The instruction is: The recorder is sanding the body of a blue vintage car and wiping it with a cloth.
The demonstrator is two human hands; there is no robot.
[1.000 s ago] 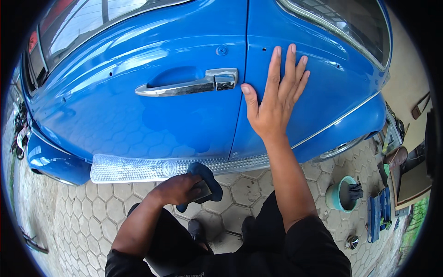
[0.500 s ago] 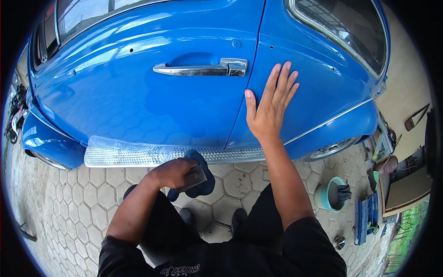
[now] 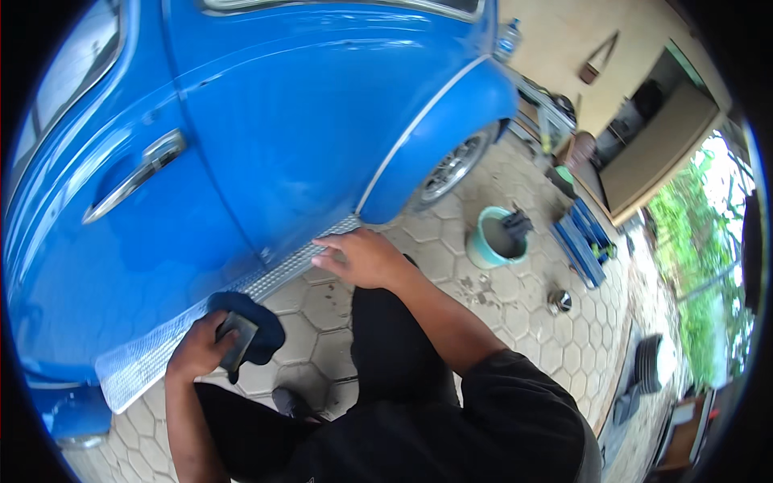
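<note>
Left hand: wrapped round our block and dark cloth. Right hand: seemingly empty, half-spread. Slackening, we could drop either.

My left forearm comes up from the lower edge, bare, leaning slightly left. My left hand is clenched in a grip: back toward the left, thumb and bent fingers turned to the right. My right forearm slants from lower right to upper left, sleeve ending near the elbow. My right hand is loose, back uppermost, index finger and thumb extended with a gap between. Other right fingers: unclear. Hands well apart, right farther out.
</note>
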